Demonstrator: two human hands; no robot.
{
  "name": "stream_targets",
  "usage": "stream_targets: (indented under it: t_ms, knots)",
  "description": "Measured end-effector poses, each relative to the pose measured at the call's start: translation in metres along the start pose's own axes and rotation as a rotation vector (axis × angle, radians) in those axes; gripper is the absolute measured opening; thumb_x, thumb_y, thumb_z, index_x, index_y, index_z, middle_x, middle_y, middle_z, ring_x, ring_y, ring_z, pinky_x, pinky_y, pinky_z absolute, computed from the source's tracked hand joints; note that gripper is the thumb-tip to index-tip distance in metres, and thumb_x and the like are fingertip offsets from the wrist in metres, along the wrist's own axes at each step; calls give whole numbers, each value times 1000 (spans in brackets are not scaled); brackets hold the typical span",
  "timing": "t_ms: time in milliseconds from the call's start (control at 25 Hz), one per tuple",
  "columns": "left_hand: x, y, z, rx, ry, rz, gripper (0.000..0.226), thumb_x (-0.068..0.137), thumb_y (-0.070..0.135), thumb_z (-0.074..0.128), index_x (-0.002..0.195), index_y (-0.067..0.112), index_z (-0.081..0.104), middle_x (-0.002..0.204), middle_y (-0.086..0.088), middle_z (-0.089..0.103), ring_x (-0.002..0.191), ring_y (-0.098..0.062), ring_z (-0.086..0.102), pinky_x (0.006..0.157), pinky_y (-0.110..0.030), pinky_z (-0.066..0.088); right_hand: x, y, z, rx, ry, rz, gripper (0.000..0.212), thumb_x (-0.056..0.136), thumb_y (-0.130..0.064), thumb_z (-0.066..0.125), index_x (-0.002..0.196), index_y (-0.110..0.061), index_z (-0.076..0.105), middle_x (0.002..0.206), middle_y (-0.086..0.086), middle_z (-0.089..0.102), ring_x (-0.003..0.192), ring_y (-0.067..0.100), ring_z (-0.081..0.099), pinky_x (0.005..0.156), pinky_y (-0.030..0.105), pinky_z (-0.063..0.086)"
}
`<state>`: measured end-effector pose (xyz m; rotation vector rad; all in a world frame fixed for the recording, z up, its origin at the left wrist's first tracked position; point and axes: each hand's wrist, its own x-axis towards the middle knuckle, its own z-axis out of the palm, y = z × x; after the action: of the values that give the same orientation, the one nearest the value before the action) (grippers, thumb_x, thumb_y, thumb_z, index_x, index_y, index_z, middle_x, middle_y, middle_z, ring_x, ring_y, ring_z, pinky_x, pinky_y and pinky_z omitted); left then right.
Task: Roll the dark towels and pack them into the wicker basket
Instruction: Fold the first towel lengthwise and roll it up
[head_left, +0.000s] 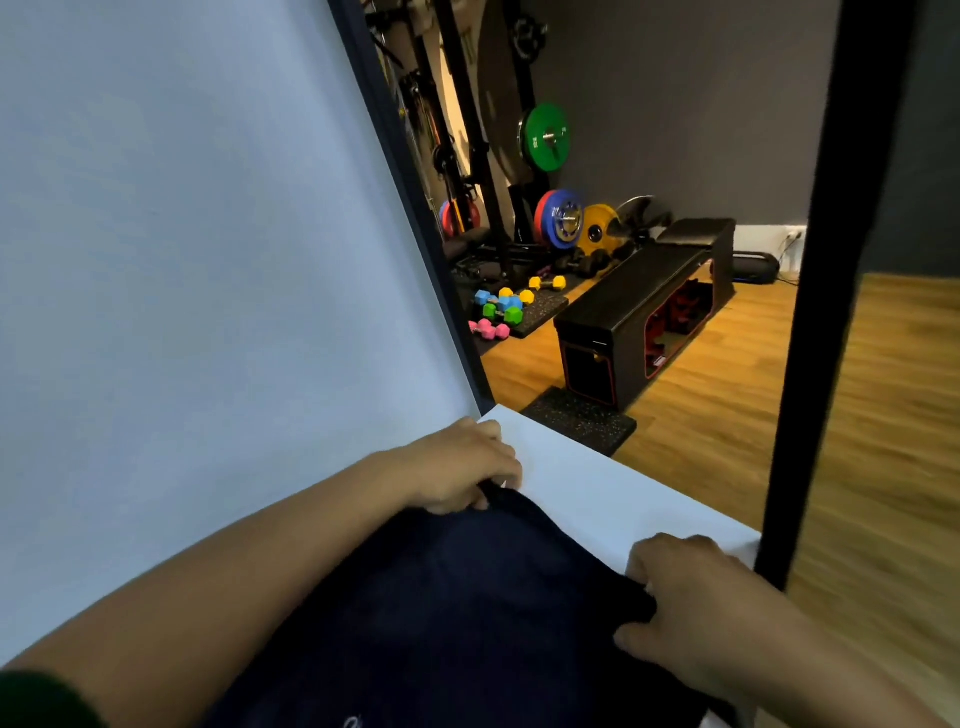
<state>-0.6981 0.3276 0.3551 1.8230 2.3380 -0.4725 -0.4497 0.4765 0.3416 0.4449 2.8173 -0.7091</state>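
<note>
Early stage: worktop (597, 483) carried one dark towel (467, 613), spread between and below both hands, not yet rolled. Basket out of view, so rolling and packing all looked left to do. Left hand (457, 467) pinched one far corner, right hand (691, 597) gripped the other, fingers curled.

Soft, even, moderate light fills the room and casts no hard shadows. The white wall (182, 260) beyond the left hand (462, 467) takes a bluish tint, and the white tabletop (597, 493) between the hands is the brightest patch. The dark towel (467, 597) under both hands looks almost black, its folds barely readable. Both hands are slightly blurred. The wooden floor (883, 415) to the right of the right hand (696, 597) smears heavily, and the black post (810, 312) above that hand leans with wide-angle distortion.
</note>
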Motion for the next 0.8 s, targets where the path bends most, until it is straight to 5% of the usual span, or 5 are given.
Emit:
stream_targets:
  t_ms: [320, 440, 520, 640, 800]
  knots:
    - [15, 6, -22, 204, -14, -134, 19, 88, 15, 55, 106, 18, 62, 108, 1, 64, 104, -20, 55, 83, -30, 40, 23, 5, 0, -58, 375, -55, 17, 84, -33, 54, 99, -27, 56, 96, -4, 57, 94, 23, 62, 68, 30, 46]
    - [15, 18, -18, 235, -2, -275, 19, 92, 13, 49, 109, 18, 56, 109, -2, 59, 98, -24, 59, 73, -35, 41, 30, 4, 6, -139, 485, -178, 36, 38, -17, 86, 64, -19, 61, 60, 0, 43, 47, 28, 57, 42, 20, 25]
    - [11, 22, -13, 303, 4, -323, 21, 95, 13, 47, 112, 18, 56, 110, -2, 57, 98, -25, 60, 70, -36, 40, 31, 3, 10, -150, 540, -237, 43, 15, 0, 79, 45, -15, 53, 46, 3, 40, 32, 26, 44, 45, 16, 13]
    - [4, 24, 1, 337, 89, -361, 18, 92, 9, 51, 107, 14, 59, 105, -5, 61, 94, -27, 61, 63, -35, 35, 25, -9, 24, -223, 596, -333, 23, 34, 5, 65, 44, -12, 52, 51, 10, 45, 42, 31, 48, 37, 32, 35]
    - [-6, 27, 22, 270, 326, -387, 30, 52, -4, 78, 71, 11, 61, 66, -4, 58, 47, -27, 55, 39, -25, 29, 23, -9, 39, -322, 699, -539, 16, 54, 2, 48, 47, -11, 51, 58, 10, 47, 52, 28, 49, 41, 35, 37]
